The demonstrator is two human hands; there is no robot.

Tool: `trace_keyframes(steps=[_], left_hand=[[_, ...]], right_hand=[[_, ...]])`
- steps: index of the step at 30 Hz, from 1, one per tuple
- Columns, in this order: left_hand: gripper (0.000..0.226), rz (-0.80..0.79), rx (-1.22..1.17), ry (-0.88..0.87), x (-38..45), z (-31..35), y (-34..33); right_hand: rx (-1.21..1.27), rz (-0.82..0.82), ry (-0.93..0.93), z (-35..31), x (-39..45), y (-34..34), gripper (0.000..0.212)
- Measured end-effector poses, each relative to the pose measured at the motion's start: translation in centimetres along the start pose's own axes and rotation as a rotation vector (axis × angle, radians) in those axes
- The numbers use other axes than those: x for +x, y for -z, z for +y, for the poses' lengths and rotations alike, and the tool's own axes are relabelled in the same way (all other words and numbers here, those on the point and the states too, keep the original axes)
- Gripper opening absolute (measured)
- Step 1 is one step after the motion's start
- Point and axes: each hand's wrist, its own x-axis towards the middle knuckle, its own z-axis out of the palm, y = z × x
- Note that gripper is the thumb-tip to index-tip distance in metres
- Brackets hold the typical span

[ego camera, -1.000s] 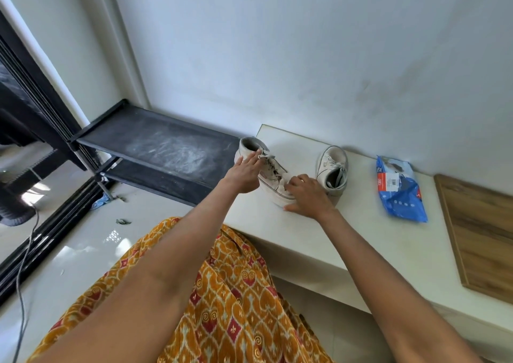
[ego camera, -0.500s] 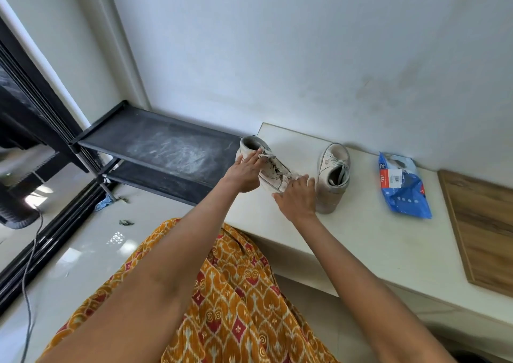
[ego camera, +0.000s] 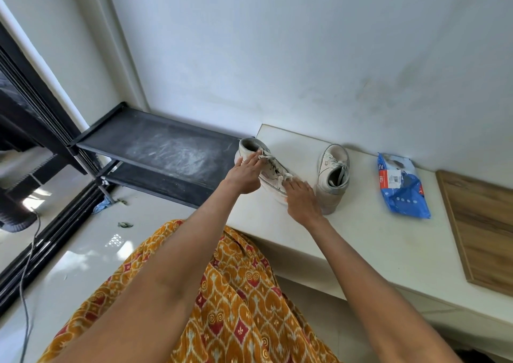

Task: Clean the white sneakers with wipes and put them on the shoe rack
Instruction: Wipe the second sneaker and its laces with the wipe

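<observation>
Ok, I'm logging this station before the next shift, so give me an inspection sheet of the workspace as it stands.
Surface: white counter along the wall, with scuff marks.
Job's things: near sneaker at the counter's left end, tilted under both hands; second sneaker stands beside it; blue wipes pack lies to the right; black shoe rack left of the counter, its top shelf dusty and bare.
Clutter: wooden board at the counter's right; blue scrap and debris on the floor.
Grippers: left hand holds the near sneaker by its collar; right hand presses on its toe; whether it holds a wipe cannot be told.
Cables: grey cable trails over the floor at left.
Surroundings: white wall, dark sliding-door frame.
</observation>
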Motion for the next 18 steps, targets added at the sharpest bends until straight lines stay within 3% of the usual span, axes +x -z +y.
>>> trace_keyframes(steps=[6,11,14,16,18], left_hand=[[0.070,-0.002,0.023,0.002,0.0,-0.1,0.1],[0.069,-0.001,0.035,0.013,0.1,-0.1,0.2],[0.068,-0.005,0.037,0.005,0.1,-0.2,0.2],[0.068,-0.008,0.039,0.000,0.0,-0.3,0.2],[0.068,-0.019,0.045,-0.007,0.1,-0.4,0.2]], right_hand=[[-0.279,-0.089,-0.069,-0.8,0.0,0.7,0.061],[-0.378,-0.260,-0.218,-1.6,1.3,1.7,0.083],[-0.395,-0.081,-0.112,-1.6,1.2,1.5,0.071],[-0.378,0.087,-0.045,-1.4,0.7,1.9,0.048],[-0.282,0.115,-0.030,-1.4,0.4,2.4,0.034]])
